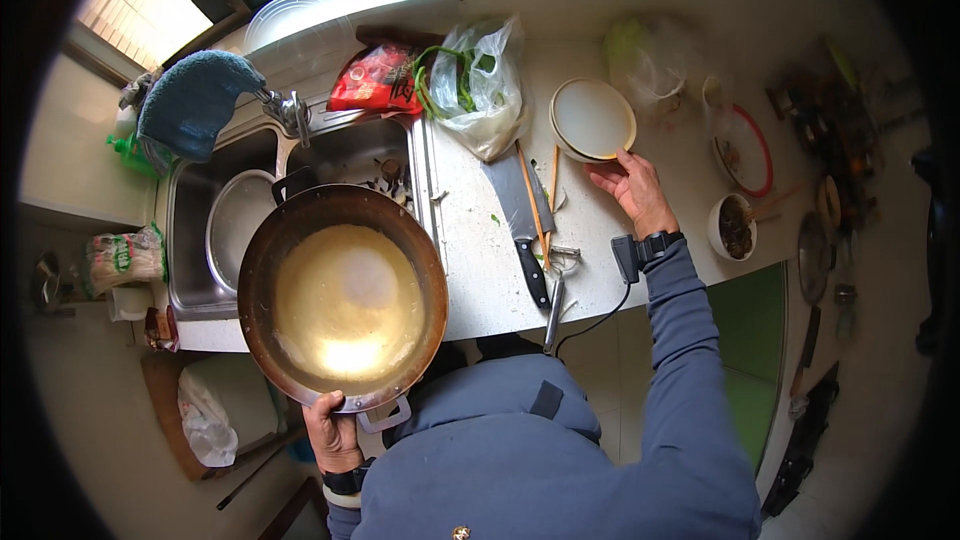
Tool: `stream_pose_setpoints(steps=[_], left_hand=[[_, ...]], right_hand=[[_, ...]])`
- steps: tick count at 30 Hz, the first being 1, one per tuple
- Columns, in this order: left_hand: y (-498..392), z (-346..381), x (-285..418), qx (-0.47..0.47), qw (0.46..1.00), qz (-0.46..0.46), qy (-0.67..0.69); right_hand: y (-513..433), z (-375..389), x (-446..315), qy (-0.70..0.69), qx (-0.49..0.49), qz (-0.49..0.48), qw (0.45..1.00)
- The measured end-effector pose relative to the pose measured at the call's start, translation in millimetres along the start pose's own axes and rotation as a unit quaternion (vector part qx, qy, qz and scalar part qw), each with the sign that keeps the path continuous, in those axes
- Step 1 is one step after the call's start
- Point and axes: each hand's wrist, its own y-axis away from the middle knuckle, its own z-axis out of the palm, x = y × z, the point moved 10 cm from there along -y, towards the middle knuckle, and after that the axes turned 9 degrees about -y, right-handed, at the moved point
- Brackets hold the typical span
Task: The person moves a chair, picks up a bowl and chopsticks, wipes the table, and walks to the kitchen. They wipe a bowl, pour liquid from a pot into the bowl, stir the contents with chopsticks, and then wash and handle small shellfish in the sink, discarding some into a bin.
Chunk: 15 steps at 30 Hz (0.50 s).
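Note:
A wok (pixel 352 304) holding yellowish, cloudy liquid is tilted over the sink's edge, with my left hand (pixel 334 431) gripping its near rim beside a metal loop handle. To the right, the fingers of my right hand (pixel 630 187) touch the near edge of a pale round bowl (pixel 592 120) that stands on the counter; whether it is stacked on another cannot be told. Between the hands lie a cleaver (pixel 516 199), wooden chopsticks (pixel 531 199) and a metal peeler (pixel 556 300). Behind them sits a clear plastic bag (pixel 484 120) with green vegetables.
The double sink (pixel 176 262) contains a metal basin (pixel 232 240) and dark scraps. A blue towel (pixel 199 101) hangs over the faucet (pixel 289 112). A red food packet (pixel 375 82) lies behind the sink. At right stand a bowl of dark food (pixel 733 229) and a red-rimmed dish (pixel 763 154).

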Motion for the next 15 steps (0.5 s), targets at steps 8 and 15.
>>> stream_pose_setpoints(steps=[8, 15], left_hand=[[-6.3, 4.8, -3.7, 0.009, 1.0, -0.004, -0.001], [-15.5, 30.3, 1.5, -0.017, 0.999, -0.016, -0.032]], right_hand=[[174.1, 92.6, 38.0, 0.608, -0.163, -0.249, 0.736], [215.8, 112.9, 114.9, 0.714, -0.253, -0.329, 0.564]])
